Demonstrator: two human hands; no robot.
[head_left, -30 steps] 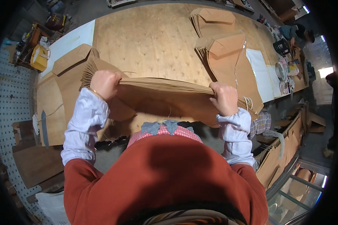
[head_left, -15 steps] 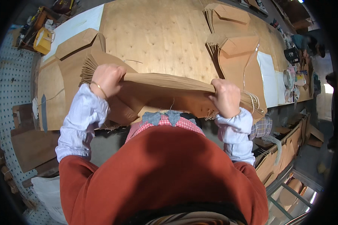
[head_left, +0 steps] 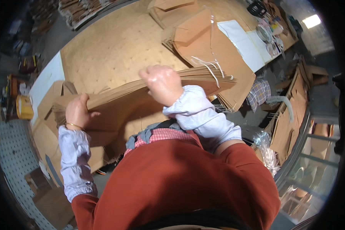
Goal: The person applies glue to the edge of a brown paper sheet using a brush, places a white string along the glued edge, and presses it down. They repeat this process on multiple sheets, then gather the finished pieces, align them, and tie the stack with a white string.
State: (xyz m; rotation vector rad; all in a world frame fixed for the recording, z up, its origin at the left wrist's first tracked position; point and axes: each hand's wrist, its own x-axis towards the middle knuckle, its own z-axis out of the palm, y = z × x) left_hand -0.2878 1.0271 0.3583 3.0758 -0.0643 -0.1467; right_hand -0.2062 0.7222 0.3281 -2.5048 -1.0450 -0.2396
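A thick stack of brown paper bags (head_left: 120, 95) stands tilted on its edge across the table, close to my body, its many layers showing along the top. My left hand (head_left: 78, 112) is closed round the stack's left part, with the thumb on the near side. Farther right, my right hand (head_left: 163, 84) grips the upper edge around its middle, fingers over the top. Loose white strings (head_left: 211, 69) hang over the stack's right end. Under it, the lower edge is partly hidden by my arms and clothes.
Beyond the stack spreads a wooden table (head_left: 115, 46). More paper bags (head_left: 197, 36) lie at the far right, beside white sheets (head_left: 239, 42). A yellow container (head_left: 24, 107) is at the left. Brown cardboard (head_left: 287, 119) stands right of the table.
My right hand has shifted left along the stack, from near its right end to about the middle. The stack now slants up to the right, and the view has turned.
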